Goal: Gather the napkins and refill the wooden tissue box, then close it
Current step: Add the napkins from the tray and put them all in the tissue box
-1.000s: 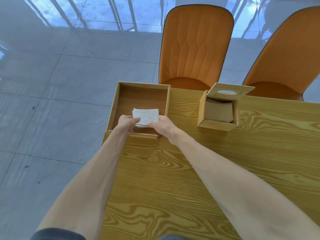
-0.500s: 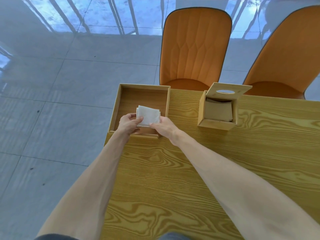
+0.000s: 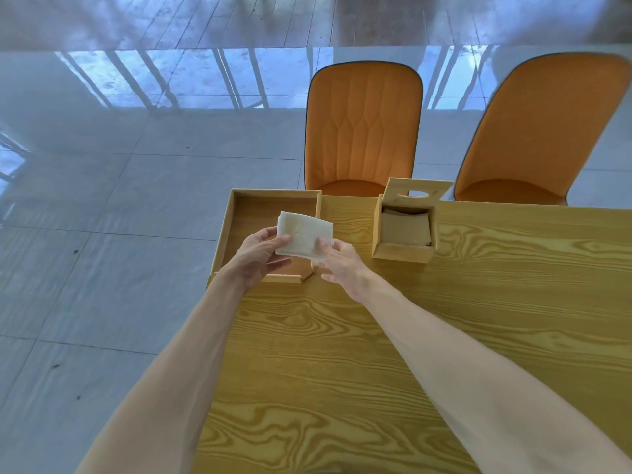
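A stack of white napkins (image 3: 304,234) is held up above the near right corner of an open wooden tray (image 3: 225,230). My left hand (image 3: 256,256) grips the stack's left edge, thumb on top. My right hand (image 3: 342,261) holds its lower right edge with the fingertips. To the right stands the wooden tissue box (image 3: 403,249), its lid (image 3: 415,189) with an oval slot tilted open at the back. Brownish paper lies inside the box.
The tray sits at the far left corner of the wood-grain table (image 3: 376,354), its left side at the table edge. Two orange chairs (image 3: 362,128) (image 3: 543,131) stand behind the far edge. Grey glossy floor tiles lie to the left.
The napkin stack has come up out of the tray and shifted right, toward the tray's right wall. Both hands moved with it, and the camera tilted upward.
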Demonstrator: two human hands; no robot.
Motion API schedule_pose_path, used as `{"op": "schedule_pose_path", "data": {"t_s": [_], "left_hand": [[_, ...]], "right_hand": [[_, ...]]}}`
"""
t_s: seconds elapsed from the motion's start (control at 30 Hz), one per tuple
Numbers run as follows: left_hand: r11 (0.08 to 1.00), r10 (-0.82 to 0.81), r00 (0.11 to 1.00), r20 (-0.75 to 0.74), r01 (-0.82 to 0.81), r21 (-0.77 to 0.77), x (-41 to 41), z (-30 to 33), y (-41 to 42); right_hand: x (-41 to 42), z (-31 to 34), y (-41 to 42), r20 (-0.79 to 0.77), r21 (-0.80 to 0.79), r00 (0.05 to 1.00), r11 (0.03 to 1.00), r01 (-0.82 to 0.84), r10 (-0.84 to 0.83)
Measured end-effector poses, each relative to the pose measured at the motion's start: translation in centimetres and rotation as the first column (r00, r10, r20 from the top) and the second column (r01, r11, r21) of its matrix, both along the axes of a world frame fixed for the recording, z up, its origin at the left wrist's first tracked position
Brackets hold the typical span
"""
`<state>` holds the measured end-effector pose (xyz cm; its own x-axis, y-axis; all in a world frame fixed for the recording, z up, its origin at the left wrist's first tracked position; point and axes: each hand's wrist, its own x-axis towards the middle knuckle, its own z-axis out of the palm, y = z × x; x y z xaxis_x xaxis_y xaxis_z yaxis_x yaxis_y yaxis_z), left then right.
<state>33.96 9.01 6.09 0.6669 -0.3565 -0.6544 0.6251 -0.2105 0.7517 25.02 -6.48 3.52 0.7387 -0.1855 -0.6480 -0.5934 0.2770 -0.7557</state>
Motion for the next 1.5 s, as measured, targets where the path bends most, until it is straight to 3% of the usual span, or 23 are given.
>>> {"op": "schedule_pose_path", "data": {"t_s": [0.17, 0.33, 0.53, 0.93, 1.17, 1.5], "left_hand": [[0.998, -0.057, 0.998, 0.006, 0.057, 0.002, -2.3, 0.2, -2.4], [0.977, -0.175, 0.983, 0.053, 0.166, 0.132, -5.1, -0.1, -5.8], [0.956, -0.275, 0.956, 0.099, 0.262, 0.130, -7.1, -0.3, -9.9], [0.970, -0.106, 0.957, 0.270, 0.039, 0.240, -5.6, -0.9, -17.7], [0.935, -0.179, 0.928, 0.325, 0.058, 0.350, -4.6, -2.2, -20.0], [0.885, -0.221, 0.872, 0.438, -0.009, 0.465, -4.7, -2.8, -20.5]], "right_hand": [[-3.1, 1.4, -2.9, 0.056, 0.036, 0.988, 0.989, 0.145, -0.147], [-5.9, 1.9, -5.7, 0.033, -0.133, 0.984, 0.975, 0.178, -0.175], [-8.5, 2.2, -10.1, 0.041, -0.280, 0.986, 0.945, 0.168, -0.163], [-6.4, 0.9, -17.4, 0.053, -0.557, 0.959, 0.789, 0.261, -0.280], [-4.9, -0.9, -18.7, -0.028, -0.676, 0.951, 0.706, 0.208, -0.308], [-4.3, -1.7, -18.7, -0.023, -0.819, 0.964, 0.557, 0.135, -0.267]]}}
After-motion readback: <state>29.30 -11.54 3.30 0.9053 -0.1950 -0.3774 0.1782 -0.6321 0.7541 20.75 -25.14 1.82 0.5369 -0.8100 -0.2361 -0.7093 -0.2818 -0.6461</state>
